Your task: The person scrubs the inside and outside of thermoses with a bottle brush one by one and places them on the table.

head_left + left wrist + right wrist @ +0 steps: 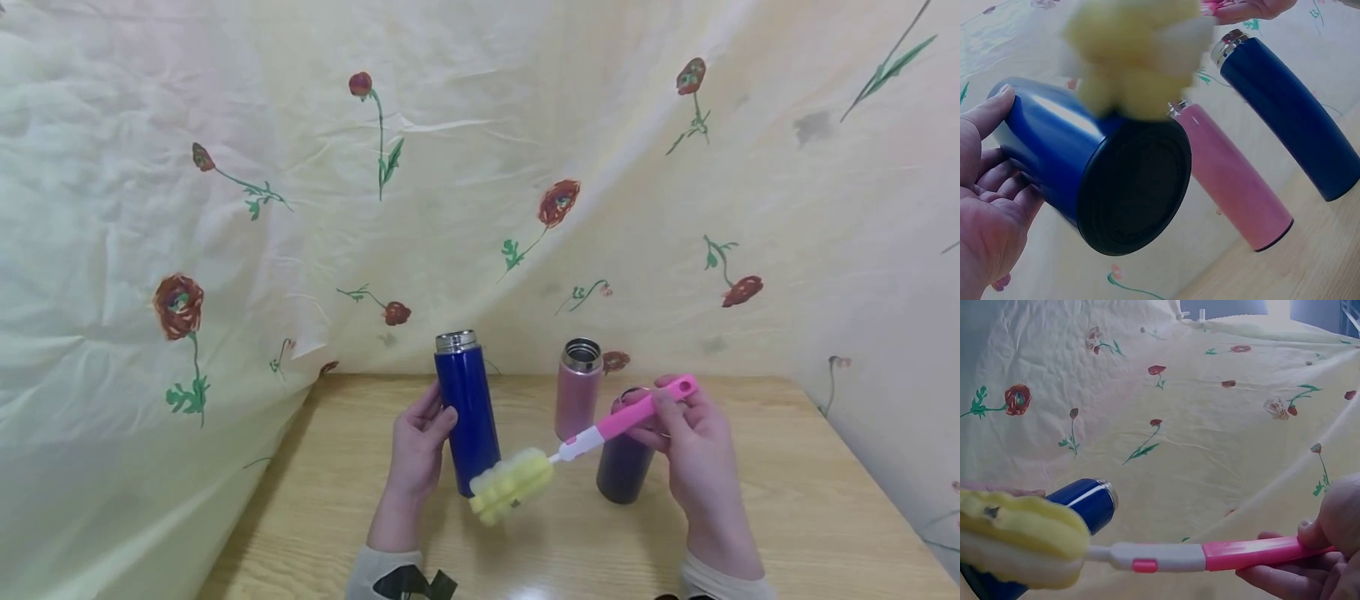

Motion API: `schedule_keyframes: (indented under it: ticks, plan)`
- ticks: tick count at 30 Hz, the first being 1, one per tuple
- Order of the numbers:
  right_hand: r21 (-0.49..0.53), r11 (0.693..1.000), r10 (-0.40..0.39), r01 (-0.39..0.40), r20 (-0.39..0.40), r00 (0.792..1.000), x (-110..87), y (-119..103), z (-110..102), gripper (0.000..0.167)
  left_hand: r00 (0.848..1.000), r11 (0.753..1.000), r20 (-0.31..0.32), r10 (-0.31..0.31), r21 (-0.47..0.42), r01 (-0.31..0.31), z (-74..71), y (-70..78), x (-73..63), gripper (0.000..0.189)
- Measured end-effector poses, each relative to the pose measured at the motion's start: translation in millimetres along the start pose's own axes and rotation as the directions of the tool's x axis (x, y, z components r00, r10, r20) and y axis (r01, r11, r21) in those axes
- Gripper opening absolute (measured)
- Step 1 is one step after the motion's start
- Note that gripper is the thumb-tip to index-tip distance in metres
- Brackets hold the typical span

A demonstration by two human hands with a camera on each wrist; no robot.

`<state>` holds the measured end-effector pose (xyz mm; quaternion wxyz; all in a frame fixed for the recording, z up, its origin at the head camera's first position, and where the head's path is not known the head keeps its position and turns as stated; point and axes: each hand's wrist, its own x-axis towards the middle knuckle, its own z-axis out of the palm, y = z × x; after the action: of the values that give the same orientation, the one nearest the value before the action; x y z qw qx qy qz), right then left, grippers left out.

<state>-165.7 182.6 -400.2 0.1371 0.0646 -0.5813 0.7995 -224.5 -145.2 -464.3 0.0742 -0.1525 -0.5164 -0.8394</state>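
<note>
My left hand (417, 450) grips a shiny blue thermos bottle (467, 400), its fingers and thumb round the side. The bottle is lidless, leans slightly and is held off the table, its black base (1138, 187) showing in the left wrist view. My right hand (705, 458) pinches the pink handle end of a bottle brush (628, 417). The brush slants down to the left. Its yellow and white sponge head (513, 485) is outside the bottle, in front of its lower end in the head view; whether they touch I cannot tell.
A pink lidless bottle (576, 404) stands toward the back of the wooden table (315, 508). Nearer, a dark blue bottle (624, 473) stands partly hidden behind the right hand and brush. A flower-patterned cloth (450, 208) hangs behind the table and along its sides.
</note>
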Motion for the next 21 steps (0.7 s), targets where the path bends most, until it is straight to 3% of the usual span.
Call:
schedule_keyframes:
  ticks: [7,12,15,18,21]
  plan:
    - [-0.018,1.0,0.011,-0.01,0.048,0.999,-0.3,-0.9,-1.1,0.021,1.0,1.0,0.017,0.017,-0.013,-0.017,0.5,0.7,0.7,0.058]
    - [-0.006,0.999,0.045,-0.045,-0.033,0.998,1.6,0.1,-0.7,0.023,0.999,1.0,0.033,0.011,-0.02,-0.01,-0.4,-1.0,-0.3,0.053]
    - [0.105,0.994,0.051,-0.038,-0.128,0.99,3.6,0.2,1.5,0.027,0.997,1.0,0.075,0.012,-0.029,-0.01,-1.8,-3.0,-1.3,0.047]
    - [0.301,0.953,0.046,0.03,-0.244,0.969,5.4,-0.5,3.1,0.029,0.99,0.999,0.139,0.022,-0.045,-0.016,-2.8,-6.0,-2.1,0.045]
    - [0.48,0.868,0.049,0.129,-0.341,0.939,6.5,-1.8,4.5,0.026,0.981,0.999,0.193,0.026,-0.052,-0.016,-1.9,-8.5,-3.0,0.046]
